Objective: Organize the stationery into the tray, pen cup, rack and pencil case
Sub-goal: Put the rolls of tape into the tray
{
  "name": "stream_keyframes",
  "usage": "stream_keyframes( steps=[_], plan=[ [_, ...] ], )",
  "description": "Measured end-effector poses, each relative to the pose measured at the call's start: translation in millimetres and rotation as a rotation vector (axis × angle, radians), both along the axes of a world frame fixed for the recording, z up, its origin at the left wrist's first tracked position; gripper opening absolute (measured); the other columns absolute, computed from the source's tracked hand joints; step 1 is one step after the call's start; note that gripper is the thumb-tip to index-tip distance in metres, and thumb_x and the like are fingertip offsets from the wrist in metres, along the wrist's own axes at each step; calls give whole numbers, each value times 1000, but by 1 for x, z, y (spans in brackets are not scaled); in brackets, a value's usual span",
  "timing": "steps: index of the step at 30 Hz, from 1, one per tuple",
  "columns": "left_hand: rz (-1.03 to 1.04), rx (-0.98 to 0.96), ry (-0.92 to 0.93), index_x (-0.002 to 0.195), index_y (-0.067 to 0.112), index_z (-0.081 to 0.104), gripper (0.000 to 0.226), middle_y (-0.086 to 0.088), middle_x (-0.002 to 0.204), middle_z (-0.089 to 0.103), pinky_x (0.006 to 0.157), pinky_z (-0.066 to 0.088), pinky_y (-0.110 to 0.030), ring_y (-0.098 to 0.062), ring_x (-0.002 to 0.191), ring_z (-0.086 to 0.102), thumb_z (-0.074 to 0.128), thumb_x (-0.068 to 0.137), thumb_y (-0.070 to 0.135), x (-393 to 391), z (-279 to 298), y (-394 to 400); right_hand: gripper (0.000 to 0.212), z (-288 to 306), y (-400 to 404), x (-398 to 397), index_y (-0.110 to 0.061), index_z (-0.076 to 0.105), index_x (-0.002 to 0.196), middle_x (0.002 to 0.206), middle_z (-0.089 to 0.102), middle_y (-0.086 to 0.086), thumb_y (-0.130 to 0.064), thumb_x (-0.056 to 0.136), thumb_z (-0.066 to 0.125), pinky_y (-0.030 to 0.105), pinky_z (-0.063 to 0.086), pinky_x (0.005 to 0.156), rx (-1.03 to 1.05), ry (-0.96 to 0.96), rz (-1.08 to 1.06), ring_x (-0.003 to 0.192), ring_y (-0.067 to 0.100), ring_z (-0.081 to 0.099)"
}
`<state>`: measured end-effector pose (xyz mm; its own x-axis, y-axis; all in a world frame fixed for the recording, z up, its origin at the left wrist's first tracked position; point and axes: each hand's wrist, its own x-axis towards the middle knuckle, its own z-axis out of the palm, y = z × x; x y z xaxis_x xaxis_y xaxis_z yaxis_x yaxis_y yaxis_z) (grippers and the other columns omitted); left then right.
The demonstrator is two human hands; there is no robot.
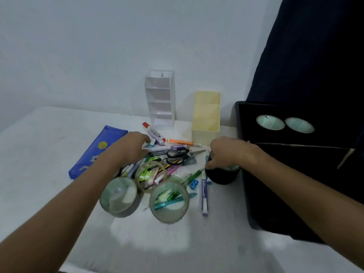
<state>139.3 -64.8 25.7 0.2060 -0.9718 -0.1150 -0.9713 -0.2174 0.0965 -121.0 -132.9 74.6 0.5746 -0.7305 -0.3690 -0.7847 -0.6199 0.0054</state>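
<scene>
A heap of pens, markers and black scissors [176,156] lies mid-table. Three tape rolls sit at its front: a grey one [119,197], a clear one [151,177] and a greenish one [169,201]. My left hand [131,148] reaches into the heap, fingers curled down among the pens; what it holds is hidden. My right hand [224,153] grips a black tape roll [221,176] from above, beside the black tray [244,174]. Two tape rolls [285,124] lie in the tray. The white rack [160,99], yellow pen cup [206,117] and blue pencil case [94,152] stand behind.
A red-capped marker [153,133] and an orange pen [182,142] lie toward the back of the heap. A purple pen [204,196] and blue sharpener [193,183] lie front right. A dark curtain [315,46] hangs at right. The white wall is close behind.
</scene>
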Motion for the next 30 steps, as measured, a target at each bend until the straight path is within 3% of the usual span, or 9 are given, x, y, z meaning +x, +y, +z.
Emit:
stream_keyframes(
  steps=[4,7,10,13,15,22,25,27,30],
  plan=[
    [38,-121,62,97,14,68,18,-4,83,63,63,38,-27,-21,77,56,61,87,28,-22,17,44,33,-15,20,-6,-12,57,108,101,59,6,-36,87,62,29,41,70,-26,53,-11,90,23,57],
    [67,47,78,76,25,60,18,4,80,61,65,43,-28,-19,81,60,64,83,41,-34,34,94,21,-23,26,-7,-13,55,110,115,60,9,-22,91,51,32,35,80,-106,-1,-31,105,26,57],
    [62,224,112,88,21,67,29,11,83,61,69,48,-23,-15,83,59,72,74,47,-45,33,132,23,-26,31,-10,-9,58,108,113,60,10,-21,89,55,31,41,77,-107,-77,-87,102,27,58],
    [91,294,61,96,25,62,26,7,93,56,85,46,-33,-17,90,52,71,78,41,-52,14,146,25,-28,38,-13,-5,60,107,110,61,13,-19,85,61,31,46,74,-91,-143,-109,99,28,60],
    [95,259,-9,97,22,62,15,0,95,58,85,42,-35,-21,88,50,61,87,33,-54,4,150,24,-28,41,-17,-7,59,105,110,61,13,-15,83,62,31,46,75,-76,-197,-112,100,28,59],
    [249,119,-242,121,23,59,31,-5,108,63,83,47,-33,-27,101,61,55,90,22,-53,35,134,32,-10,35,-35,-17,56,115,115,60,10,-17,85,66,39,53,83,2,-414,-98,101,28,60],
    [314,33,-188,109,16,59,20,-7,105,60,88,45,-34,-29,104,59,53,93,26,-62,67,106,38,8,27,-39,-19,59,119,117,63,9,-15,83,69,42,54,88,20,-592,-89,103,24,62],
    [330,47,-117,122,17,57,31,-11,116,57,84,43,-33,-30,108,56,53,94,30,-71,85,88,42,25,23,-42,-18,59,123,117,65,9,-12,83,70,40,53,92,22,-697,-91,105,23,62],
    [229,-98,-47,117,19,62,28,-11,108,59,74,45,-32,-30,95,58,60,90,25,-79,90,66,45,45,14,-54,-15,58,127,119,64,10,-10,84,70,31,49,92,5,-759,-90,107,22,61]
  ],
)
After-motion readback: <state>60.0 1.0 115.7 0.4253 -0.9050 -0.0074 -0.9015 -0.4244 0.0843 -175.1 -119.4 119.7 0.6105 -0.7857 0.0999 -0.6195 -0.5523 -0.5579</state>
